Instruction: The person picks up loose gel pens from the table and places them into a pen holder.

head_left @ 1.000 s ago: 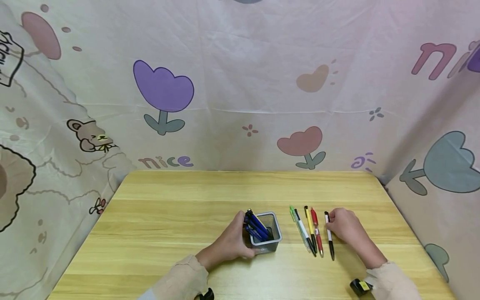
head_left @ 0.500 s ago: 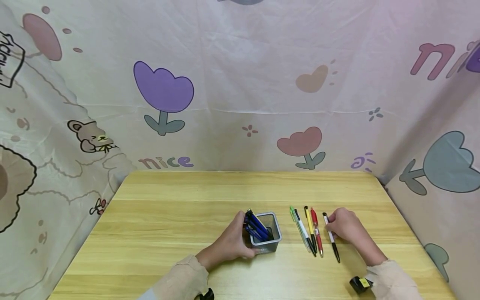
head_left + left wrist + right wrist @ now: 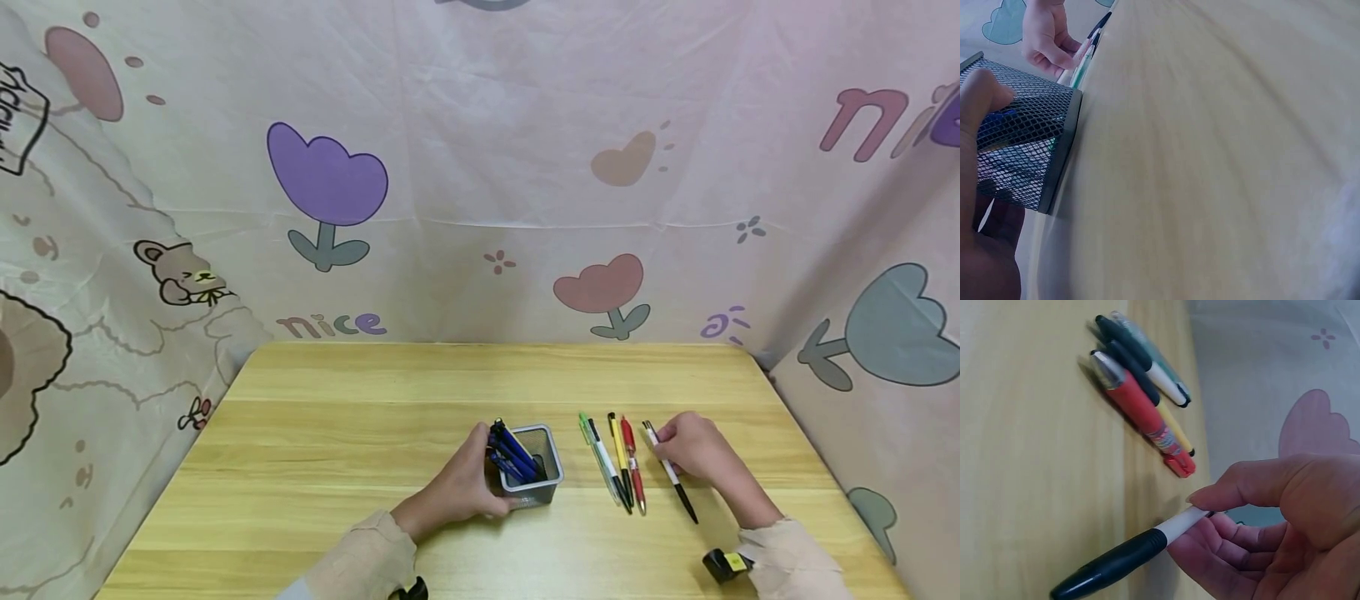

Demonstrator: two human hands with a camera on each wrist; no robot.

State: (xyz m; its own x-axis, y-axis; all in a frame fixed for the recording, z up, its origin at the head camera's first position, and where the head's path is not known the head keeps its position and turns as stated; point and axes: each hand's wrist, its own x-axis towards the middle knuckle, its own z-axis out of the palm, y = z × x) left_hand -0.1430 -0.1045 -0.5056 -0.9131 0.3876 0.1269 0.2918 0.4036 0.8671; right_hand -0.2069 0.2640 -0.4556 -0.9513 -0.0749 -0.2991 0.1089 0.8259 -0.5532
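Observation:
My left hand grips the side of a grey wire-mesh pen holder, thumb and fingers around its mesh. Several blue pens and one with a yellow barrel lean inside toward the holder's left. Between thumb and fingers, my right hand pinches a white pen with a black grip, its black end slanting toward the table's front right. Left of it lie a red pen, a yellow-and-black pen, a white-and-black pen and a green clear pen, roughly side by side.
The light wooden table extends to a printed cloth hung at its back and both sides. A black device with a yellow label sits by my right sleeve.
The white pen has turned in my right hand, its black end swinging to the right. That hand has shifted slightly right and back. My left hand and the pen holder stay put.

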